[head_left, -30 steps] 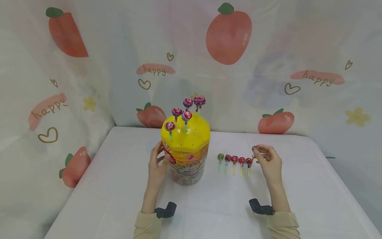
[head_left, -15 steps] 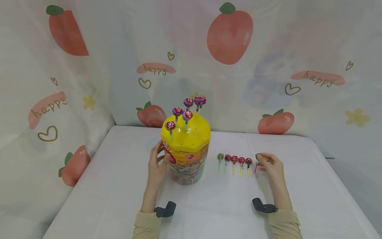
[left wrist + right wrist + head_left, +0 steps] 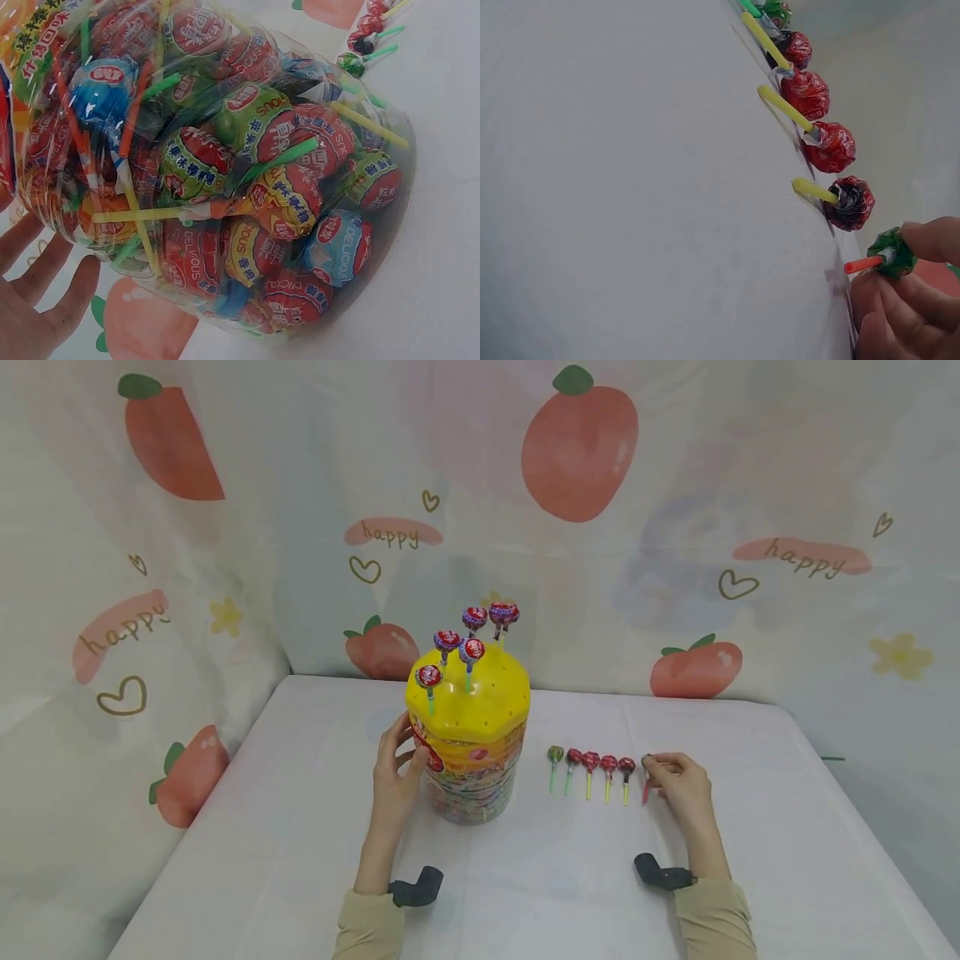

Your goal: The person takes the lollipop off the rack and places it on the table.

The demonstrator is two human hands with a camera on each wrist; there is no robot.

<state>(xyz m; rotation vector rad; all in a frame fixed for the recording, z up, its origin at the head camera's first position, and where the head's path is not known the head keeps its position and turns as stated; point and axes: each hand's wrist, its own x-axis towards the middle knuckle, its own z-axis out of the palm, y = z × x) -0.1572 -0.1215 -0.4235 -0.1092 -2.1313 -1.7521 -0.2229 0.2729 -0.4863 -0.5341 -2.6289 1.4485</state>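
A clear jar point(image 3: 476, 793) full of wrapped lollipops stands on the table under a yellow lid point(image 3: 483, 706) with small holes. Several purple-and-red lollipops point(image 3: 472, 651) stick up out of the lid. My left hand point(image 3: 394, 787) rests on the jar's left side, its fingers fairly straight in the left wrist view. With thumb and fingers, my right hand point(image 3: 686, 787) pinches the head of a green-wrapped lollipop point(image 3: 892, 253) with a red stick, low over the table at the right end of a row of lollipops point(image 3: 591, 762).
The row's lollipops lie side by side right of the jar, sticks towards me; the leftmost lollipop point(image 3: 555, 753) is green, the others red or dark red. A white cloth covers the table point(image 3: 255, 827). Behind it hangs a curtain point(image 3: 675, 485) printed with fruit.
My right hand has moved slightly right and down with the green lollipop, which has gone from overlapping the row's last lollipop to beside it. The left hand and jar have stayed put.
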